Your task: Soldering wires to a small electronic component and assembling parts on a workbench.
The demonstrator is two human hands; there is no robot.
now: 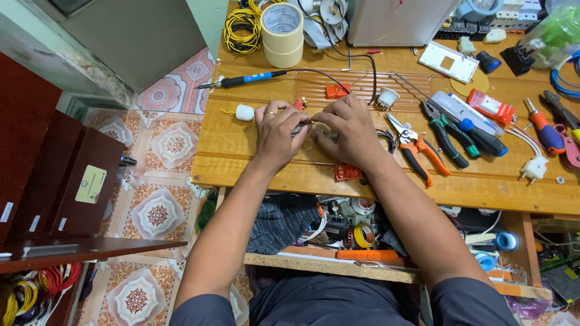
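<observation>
Both hands meet at the middle of a wooden workbench (241, 163). My left hand (277, 134), a ring on one finger, and my right hand (349, 131) pinch a small dark part with thin wires (302, 125) between their fingertips; most of it is hidden by the fingers. A small red coil piece (299, 104) lies just beyond them. A soldering iron with a blue grip (248, 79) rests further back, its black cable looping to the right. A small red part (347, 173) lies under my right wrist.
Two stacked tape rolls (282, 34) and yellow wire coils (241, 27) stand at the back. Orange-handled pliers (417, 151), cutters, screwdrivers (480, 136) and a white plug (534, 167) lie to the right. A cluttered shelf with a grey glove (281, 222) sits below the bench. Dark red cabinets (54, 175) stand left.
</observation>
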